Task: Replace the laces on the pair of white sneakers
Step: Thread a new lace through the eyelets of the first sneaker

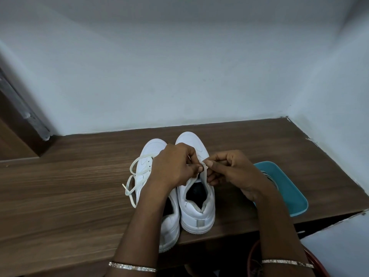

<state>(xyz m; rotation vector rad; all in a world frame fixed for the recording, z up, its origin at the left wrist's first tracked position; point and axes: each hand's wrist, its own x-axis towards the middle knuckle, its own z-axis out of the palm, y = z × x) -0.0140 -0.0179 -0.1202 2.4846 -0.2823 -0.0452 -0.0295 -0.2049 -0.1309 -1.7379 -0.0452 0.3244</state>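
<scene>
Pinching in tight, both hands meet over the right-hand sneaker [197, 212]: the left hand [175, 166] has its fingers curled and its thumb and fingertips closed on a short run of white lace [204, 169], and the right hand [233, 172] nips the same lace from the other side, thumb on top, the two sets of fingertips almost touching. Most of that lace is hidden under the fingers, so how it runs through the eyelets cannot be told. The shoe below them sits heel near, toe far, its dark opening in plain sight. Just beside it on the left, touching along the side, stands the left-hand sneaker [147, 154], half covered by the left forearm, and a loose lace [133, 177] spills off its left side in loops onto the wooden table [69, 186]. Out to the right, partly behind the right wrist, lies a teal tray [289, 192] with something striped in it, too hidden to name. A thin bangle [132, 267] rings each wrist. A red rim [317, 262] shows at the near right corner, and a pale wall [179, 66] backs the table.
</scene>
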